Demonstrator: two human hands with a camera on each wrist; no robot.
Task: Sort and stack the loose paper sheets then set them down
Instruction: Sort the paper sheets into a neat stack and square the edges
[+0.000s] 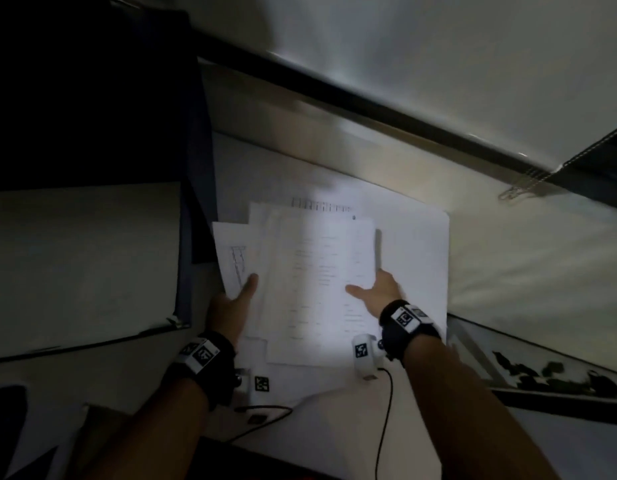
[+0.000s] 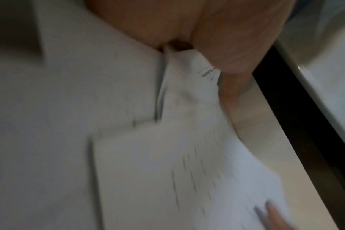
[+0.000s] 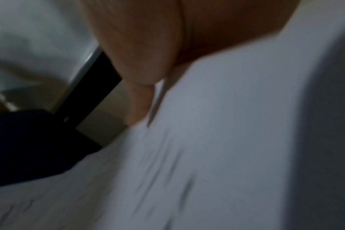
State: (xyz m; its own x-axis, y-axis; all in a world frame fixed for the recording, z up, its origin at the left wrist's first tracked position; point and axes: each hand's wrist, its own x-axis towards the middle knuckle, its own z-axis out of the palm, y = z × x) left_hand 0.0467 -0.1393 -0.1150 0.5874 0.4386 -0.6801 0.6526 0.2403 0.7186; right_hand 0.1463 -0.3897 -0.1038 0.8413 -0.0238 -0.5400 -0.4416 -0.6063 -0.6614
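A loose fan of white printed paper sheets [image 1: 317, 278] is held over the white table between both hands. My left hand [image 1: 236, 299] pinches the left edge, thumb on top of a sheet with a drawing and the other fingers hidden below. My right hand [image 1: 376, 289] pinches the right edge the same way, thumb lying across the top page. In the blurred left wrist view the paper sheets [image 2: 167, 171] run into the crook of the left hand [image 2: 217, 38]. The right wrist view shows the right hand [image 3: 148, 54] clamped on the sheets [image 3: 226, 140]. A larger blank sheet [image 1: 417, 244] lies underneath.
A dark blue folder [image 1: 199, 202] stands at the left, with a white board [image 1: 82, 265] beside it. A chain of paper clips [image 1: 514, 192] hangs at the upper right. A tray [image 1: 559, 375] with dark bits sits at the right. Wrist-camera cables [image 1: 386, 410] trail near the front edge.
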